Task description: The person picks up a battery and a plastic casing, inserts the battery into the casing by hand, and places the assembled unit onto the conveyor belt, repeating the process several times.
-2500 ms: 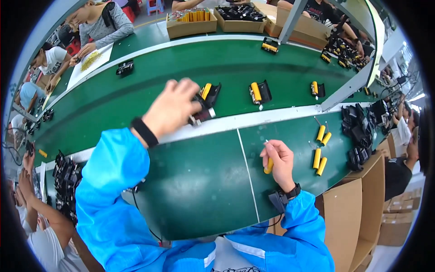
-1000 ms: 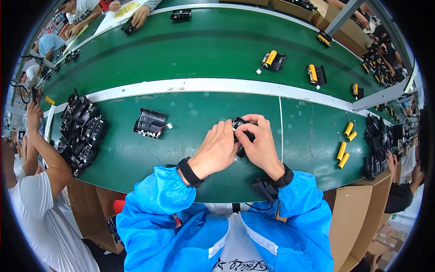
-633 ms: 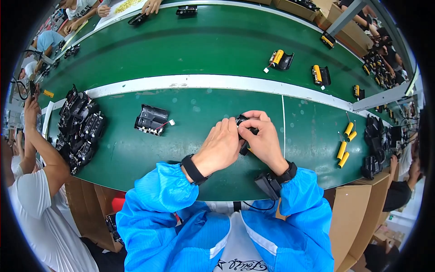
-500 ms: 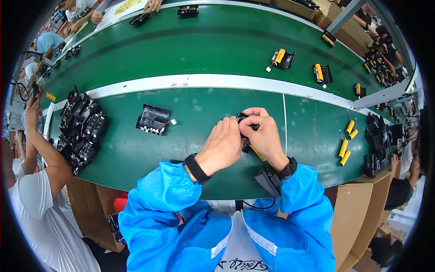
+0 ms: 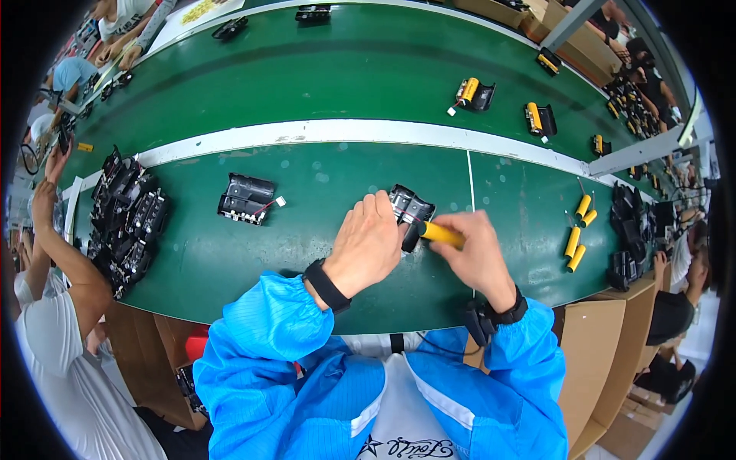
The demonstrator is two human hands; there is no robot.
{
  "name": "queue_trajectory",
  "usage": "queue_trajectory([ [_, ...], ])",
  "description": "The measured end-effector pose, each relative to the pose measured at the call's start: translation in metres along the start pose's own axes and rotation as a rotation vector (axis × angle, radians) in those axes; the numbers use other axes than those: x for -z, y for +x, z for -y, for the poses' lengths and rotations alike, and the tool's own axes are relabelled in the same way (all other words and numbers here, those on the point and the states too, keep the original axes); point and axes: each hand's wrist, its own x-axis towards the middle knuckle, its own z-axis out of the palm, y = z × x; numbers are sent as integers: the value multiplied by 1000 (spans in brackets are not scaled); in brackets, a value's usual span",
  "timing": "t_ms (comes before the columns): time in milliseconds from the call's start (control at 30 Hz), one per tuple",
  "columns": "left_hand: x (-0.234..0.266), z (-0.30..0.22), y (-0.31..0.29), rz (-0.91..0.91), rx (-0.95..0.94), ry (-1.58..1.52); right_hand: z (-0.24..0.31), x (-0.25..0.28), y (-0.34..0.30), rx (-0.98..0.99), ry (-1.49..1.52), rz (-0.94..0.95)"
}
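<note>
A black plastic housing (image 5: pixel 414 208) with light parts along its edge lies on the green bench in front of me. My left hand (image 5: pixel 369 239) is closed on its left side, the thumb mostly hidden. From the right, my right hand (image 5: pixel 474 247) grips a yellow cylinder with a dark end (image 5: pixel 443 234), that end pointing at the housing; whether they touch I cannot tell. Whether the cylinder is a battery cell or a tool handle is unclear. Further left rests another open black housing (image 5: pixel 247 199), a white plug (image 5: pixel 280 202) on its red and black wires.
Black housings pile up at the left (image 5: pixel 130 222) and right (image 5: pixel 627 230) ends of the bench. Several yellow cells (image 5: pixel 573 241) lie near the right pile. Past a white rail (image 5: pixel 330 132), a green belt (image 5: pixel 345 84) carries housings, some with yellow cells. Co-workers sit around.
My right hand has drawn back rightward from the housing, now showing the yellow cylinder in its grip. More of the housing shows. The whole view has shifted slightly.
</note>
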Motion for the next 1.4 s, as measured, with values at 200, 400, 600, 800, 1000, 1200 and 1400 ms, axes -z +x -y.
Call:
queue_trajectory([
  [200, -9, -17, 4, -34, 73, 47, -17, -10, 23, 392, -125, -542],
  [400, -10, -17, 9, 4, 132, 22, -8, -9, 11, 450, 53, -433],
  [600, -8, -15, 10, -2, 154, 41, 10, -23, 14, 555, 114, -484],
  [800, 1, 3, 3, 2, 110, -151, 12, -45, 18, 524, 204, -453],
  [1000, 30, 8, -9, 46, 70, -321, 23, -48, 19, 517, -112, -454],
  [1200, 34, 10, -14, 32, -1, -352, 30, -45, 23, 493, -143, -429],
  [1400, 37, 15, -17, 46, -130, -26, 22, -49, 30, 539, 138, -437],
])
